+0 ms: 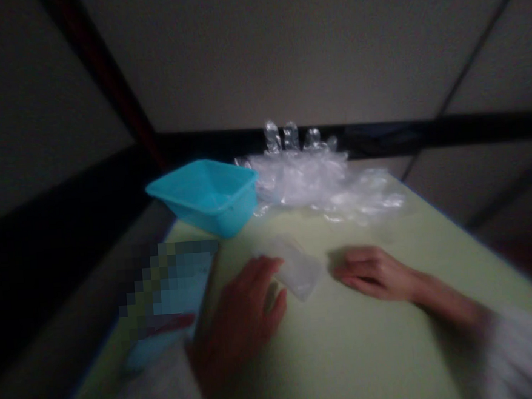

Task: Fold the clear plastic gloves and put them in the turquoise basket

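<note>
A small folded piece of clear plastic film [301, 273] lies flat on the pale green tabletop [350, 358] between my hands. My left hand [248, 307] is at its left side, thumb and forefinger apart, the forefinger tip at the film's edge; I cannot tell whether it presses on it. To the right of the film rests my right hand [374, 272], fingers curled together, with nothing showing in them and a small gap to the film. Behind both hands is a loose heap of clear disposable plastic gloves [305, 175], several finger shapes sticking up at its back.
A turquoise plastic basket [237, 216] stands at the back left, beside the heap. A flat light-blue object [181, 284], partly blurred out by pixel blocks, lies along the left edge. Grey partition panels [283, 52] rise behind the table. The picture is dim and blurred.
</note>
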Available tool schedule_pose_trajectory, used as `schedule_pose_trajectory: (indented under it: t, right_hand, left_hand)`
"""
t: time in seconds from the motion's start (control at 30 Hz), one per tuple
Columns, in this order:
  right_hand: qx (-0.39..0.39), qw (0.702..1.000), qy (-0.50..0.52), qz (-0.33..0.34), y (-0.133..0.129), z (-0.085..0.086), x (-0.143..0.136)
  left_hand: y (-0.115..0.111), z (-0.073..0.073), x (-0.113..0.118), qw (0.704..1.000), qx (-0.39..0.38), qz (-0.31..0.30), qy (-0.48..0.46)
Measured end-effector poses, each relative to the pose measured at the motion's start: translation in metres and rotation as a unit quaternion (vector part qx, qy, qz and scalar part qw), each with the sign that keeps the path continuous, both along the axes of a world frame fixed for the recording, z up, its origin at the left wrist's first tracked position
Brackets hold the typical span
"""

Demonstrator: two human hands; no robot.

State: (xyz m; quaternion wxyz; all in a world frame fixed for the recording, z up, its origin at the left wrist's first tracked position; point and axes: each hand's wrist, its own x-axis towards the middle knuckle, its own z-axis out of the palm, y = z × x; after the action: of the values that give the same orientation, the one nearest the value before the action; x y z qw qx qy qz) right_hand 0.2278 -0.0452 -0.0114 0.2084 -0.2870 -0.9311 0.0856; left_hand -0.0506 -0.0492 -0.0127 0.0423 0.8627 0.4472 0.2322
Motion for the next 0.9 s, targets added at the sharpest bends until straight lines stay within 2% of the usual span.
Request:
schedule_pose_trajectory:
  t: [0.13,0.23,0.33,0.57,0.9]
  right_hand:
    - [0.060,0.998,-0.021,0.017,0.001,-0.005,-0.003]
    - [0.072,0.996,-0.041,0.020,0.001,-0.004,-0.007]
    - [0.064,0.996,-0.064,0.016,0.000,-0.002,-0.008]
    - [0.040,0.997,-0.066,0.011,0.000,-0.001,-0.009]
    - [0.012,0.998,-0.063,0.009,0.001,0.002,-0.010]
  left_hand:
    - [-0.008,-0.003,0.008,0.986,-0.014,-0.160,0.045]
    - [-0.006,-0.005,0.011,0.970,-0.039,-0.226,0.081]
    - [-0.003,-0.005,0.011,0.960,-0.063,-0.247,0.113]
    - [-0.003,0.002,0.010,0.951,-0.101,-0.251,0.149]
    - [-0.001,0.003,0.004,0.947,-0.097,-0.284,0.116]
